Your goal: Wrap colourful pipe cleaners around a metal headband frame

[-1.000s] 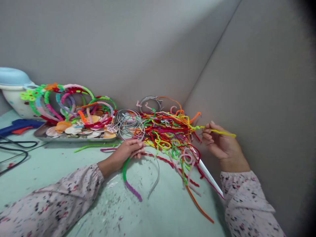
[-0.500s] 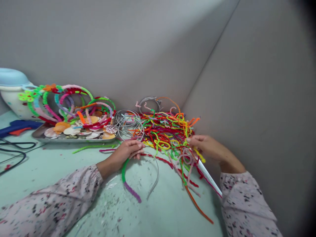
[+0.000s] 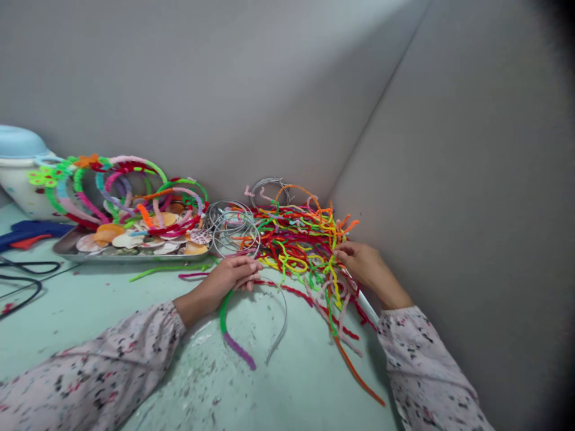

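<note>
My left hand is closed around the top of a thin metal headband. One side of the band is wrapped in green, then purple pipe cleaner, with a little pale pink by the fingers; its other side is bare grey metal. At the right edge of a tangled heap of pipe cleaners, my right hand pinches a yellow pipe cleaner, whose lower end hangs below the fingertips. Pink, green and orange strands lie beneath that hand.
Left of the heap are bare wire headbands. A metal tray holds shells and wrapped headbands. Farther left are a blue-handled tool, black cable and a blue-lidded container. Grey walls stand behind and right.
My right hand has shifted slightly left and in toward the heap, and the yellow pipe cleaner now hangs more steeply. My left hand still holds the headband; the view has turned slightly.
</note>
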